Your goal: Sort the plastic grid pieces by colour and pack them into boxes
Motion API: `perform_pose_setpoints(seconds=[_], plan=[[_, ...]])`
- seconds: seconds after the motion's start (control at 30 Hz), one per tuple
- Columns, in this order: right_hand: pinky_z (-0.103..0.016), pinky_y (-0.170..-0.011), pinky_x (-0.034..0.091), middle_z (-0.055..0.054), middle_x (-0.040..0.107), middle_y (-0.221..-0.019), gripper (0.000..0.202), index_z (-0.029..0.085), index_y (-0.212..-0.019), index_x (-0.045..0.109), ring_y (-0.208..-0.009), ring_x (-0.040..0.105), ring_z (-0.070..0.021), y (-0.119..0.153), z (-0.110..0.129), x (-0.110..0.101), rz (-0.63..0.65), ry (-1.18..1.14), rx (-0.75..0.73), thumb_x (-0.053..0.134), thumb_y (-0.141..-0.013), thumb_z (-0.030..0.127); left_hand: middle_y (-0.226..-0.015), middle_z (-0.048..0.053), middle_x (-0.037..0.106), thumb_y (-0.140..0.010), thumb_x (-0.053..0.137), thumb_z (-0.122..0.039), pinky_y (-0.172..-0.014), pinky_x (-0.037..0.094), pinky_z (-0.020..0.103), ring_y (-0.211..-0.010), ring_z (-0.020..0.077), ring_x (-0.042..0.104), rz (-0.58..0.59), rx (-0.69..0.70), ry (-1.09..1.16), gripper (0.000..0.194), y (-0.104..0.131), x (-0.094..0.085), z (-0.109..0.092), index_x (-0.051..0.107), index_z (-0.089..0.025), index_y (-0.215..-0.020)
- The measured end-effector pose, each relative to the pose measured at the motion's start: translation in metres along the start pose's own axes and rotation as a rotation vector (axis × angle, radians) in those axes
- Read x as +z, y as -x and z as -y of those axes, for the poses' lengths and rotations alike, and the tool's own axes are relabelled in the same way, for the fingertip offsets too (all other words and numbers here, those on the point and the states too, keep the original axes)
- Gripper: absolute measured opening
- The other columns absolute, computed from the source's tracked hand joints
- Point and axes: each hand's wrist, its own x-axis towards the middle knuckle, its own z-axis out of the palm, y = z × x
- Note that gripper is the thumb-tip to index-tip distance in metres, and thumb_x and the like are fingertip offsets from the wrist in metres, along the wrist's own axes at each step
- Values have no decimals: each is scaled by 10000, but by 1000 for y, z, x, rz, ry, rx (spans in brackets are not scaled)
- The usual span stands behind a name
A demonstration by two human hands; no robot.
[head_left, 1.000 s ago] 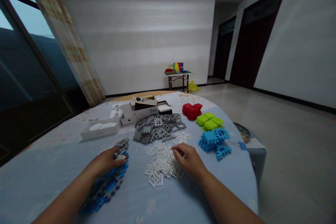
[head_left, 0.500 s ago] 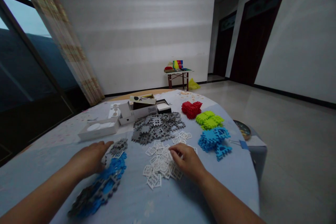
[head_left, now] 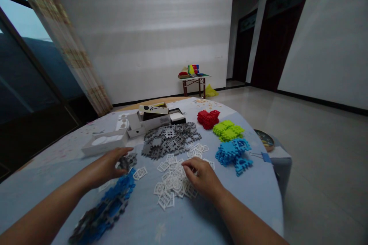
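spreading left hand (head_left: 107, 166) around grey pieces (head_left: 131, 159); curling right hand (head_left: 203, 176) at white pieces (head_left: 172, 179), cannot tell if grasping.

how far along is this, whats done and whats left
Partly along, it seems. Red pieces, green pieces and blue pieces look sorted by colour. Left hand is at the small gray pile, right hand at the white pieces; neither grip is clear. White pieces and the big gray heap lie loose, so they look left over, though the end point isn't visible.
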Motion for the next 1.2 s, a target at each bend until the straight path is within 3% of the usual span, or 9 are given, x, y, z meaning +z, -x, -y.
perform_pose_setpoints(seconds=[0.17,0.27,0.37,0.43,0.5,0.67,0.93,1.07,1.2], plan=[[-252,-694,442,-45,648,-801,192,175,-898,663,-729,579,-136,0,0,1,-1,-10,6,496,-804,177,-1037,71,654,-611,589,-507,-807,464,334,-893,252,616,-90,-10,144,635,-26,1,-31,559,-192,-1162],[-249,-683,439,-44,648,-797,193,174,-898,666,-731,580,-138,-1,-3,2,-1,-6,13,499,-801,178,-1063,85,650,-642,563,-536,-836,452,313,-954,243,601,-188,42,227,537,-52,10,-50,632,-172,-1031],[-246,-681,439,-44,652,-803,196,175,-897,669,-732,584,-136,-2,-5,2,-6,-2,21,499,-798,173,-1199,109,586,-664,554,-539,-862,440,310,-1052,241,565,-290,30,430,608,-79,19,-65,563,-156,-1136],[-243,-677,440,-45,652,-799,196,172,-892,670,-728,584,-135,-3,-6,1,-22,4,30,498,-797,168,-1300,128,503,-654,571,-538,-842,452,313,-1058,243,566,-285,-8,551,709,-90,24,-69,469,-148,-1237],[-240,-672,440,-44,653,-796,194,173,-885,670,-724,582,-134,-4,-6,-1,-42,7,35,497,-797,167,-1291,136,511,-655,560,-550,-839,455,325,-1034,248,578,-244,-21,533,706,-94,27,-68,483,-134,-1220],[-242,-676,440,-37,654,-791,188,183,-877,668,-728,582,-135,-5,-4,-5,-67,-8,17,498,-799,169,-998,78,687,-685,503,-543,-842,440,318,-936,234,606,-128,24,296,505,-71,33,-44,638,-159,-985],[-251,-692,446,-38,658,-815,182,185,-889,662,-728,583,-135,-4,-6,-3,-59,-34,8,504,-799,179,-1076,79,659,-656,532,-497,-847,413,307,-979,239,590,47,-48,70,466,-18,56,-7,653,-204,-997],[-249,-682,446,-39,660,-810,187,184,-884,664,-718,584,-135,-4,-9,-3,-62,-19,14,499,-798,184,-1121,110,629,-665,526,-432,-879,379,354,-1053,273,551,59,-43,-98,435,-10,68,-4,643,-216,-1024],[-240,-666,447,-42,659,-801,190,179,-876,667,-703,584,-130,-5,-10,-5,-72,-6,16,494,-798,186,-1000,87,661,-653,529,-340,-792,383,350,-970,268,580,40,-31,-162,342,-10,69,-14,629,-220,-957]])
